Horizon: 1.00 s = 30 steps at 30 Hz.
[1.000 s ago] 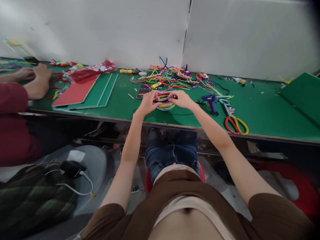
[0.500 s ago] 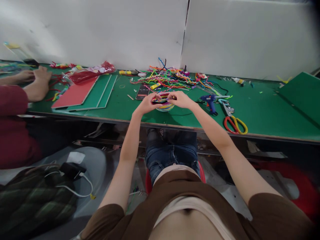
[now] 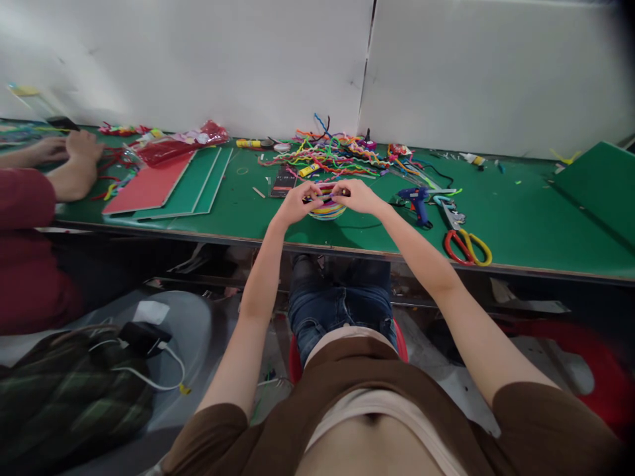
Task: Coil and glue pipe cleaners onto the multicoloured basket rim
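A small round basket [image 3: 327,213], banded in many colours and apparently made of pipe cleaners, sits between my hands near the table's front edge. My left hand [image 3: 297,203] is closed at its left rim, thumb toward the front and fingers behind. On the opposite side my right hand [image 3: 360,196] pinches at the rim, its fingertips partly inside the opening. Fingers hide much of the rim, and whether a loose strand is in either pinch is too small to tell. Just behind lies a tangled pile of coloured pipe cleaners [image 3: 342,153].
To the right lie a blue glue gun [image 3: 419,206] and scissors [image 3: 466,246] with red and yellow handles. A phone [image 3: 282,182] and yellow tube [image 3: 309,170] lie behind my hands. Red and green boards [image 3: 153,185] are at left, beside a co-worker's hands [image 3: 82,152].
My left hand has shifted slightly to the right and its fingers have moved at the rim. The dark strip beside its thumb shows less. My right hand has barely moved.
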{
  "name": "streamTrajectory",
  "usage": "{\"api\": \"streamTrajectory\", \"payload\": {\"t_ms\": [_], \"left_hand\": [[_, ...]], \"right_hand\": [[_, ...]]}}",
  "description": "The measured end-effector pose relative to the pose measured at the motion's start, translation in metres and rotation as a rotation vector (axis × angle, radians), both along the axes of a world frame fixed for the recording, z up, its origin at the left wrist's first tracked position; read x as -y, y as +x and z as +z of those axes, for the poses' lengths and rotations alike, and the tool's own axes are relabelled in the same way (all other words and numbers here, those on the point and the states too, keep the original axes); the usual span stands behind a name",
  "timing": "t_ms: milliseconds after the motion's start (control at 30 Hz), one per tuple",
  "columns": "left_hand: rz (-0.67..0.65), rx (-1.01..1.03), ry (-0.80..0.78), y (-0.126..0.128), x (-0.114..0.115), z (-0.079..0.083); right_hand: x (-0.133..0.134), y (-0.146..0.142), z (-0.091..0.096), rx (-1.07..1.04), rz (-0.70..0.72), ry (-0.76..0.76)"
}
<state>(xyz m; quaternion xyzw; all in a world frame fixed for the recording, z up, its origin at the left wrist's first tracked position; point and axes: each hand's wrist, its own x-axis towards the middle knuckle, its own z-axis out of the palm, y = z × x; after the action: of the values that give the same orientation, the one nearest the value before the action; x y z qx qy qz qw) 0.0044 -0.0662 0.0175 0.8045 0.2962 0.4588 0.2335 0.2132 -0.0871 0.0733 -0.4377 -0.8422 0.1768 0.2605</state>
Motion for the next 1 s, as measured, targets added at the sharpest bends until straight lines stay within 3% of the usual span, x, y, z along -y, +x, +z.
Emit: {"api": "streamTrajectory", "payload": {"t_ms": [400,667,1000], "left_hand": [[0.125,-0.085,0.117,0.007,0.009,0.006],[0.082,-0.024,-0.001,0.011,0.006,0.012],[0.125,0.095,-0.025,0.003,-0.007,0.0]], "right_hand": [[-0.005,0.001,-0.002,-0.025,-0.003,-0.024],[-0.01,0.001,-0.006,-0.079,0.027,-0.039],[-0.011,0.002,-0.014,-0.233,-0.142,0.171]]}}
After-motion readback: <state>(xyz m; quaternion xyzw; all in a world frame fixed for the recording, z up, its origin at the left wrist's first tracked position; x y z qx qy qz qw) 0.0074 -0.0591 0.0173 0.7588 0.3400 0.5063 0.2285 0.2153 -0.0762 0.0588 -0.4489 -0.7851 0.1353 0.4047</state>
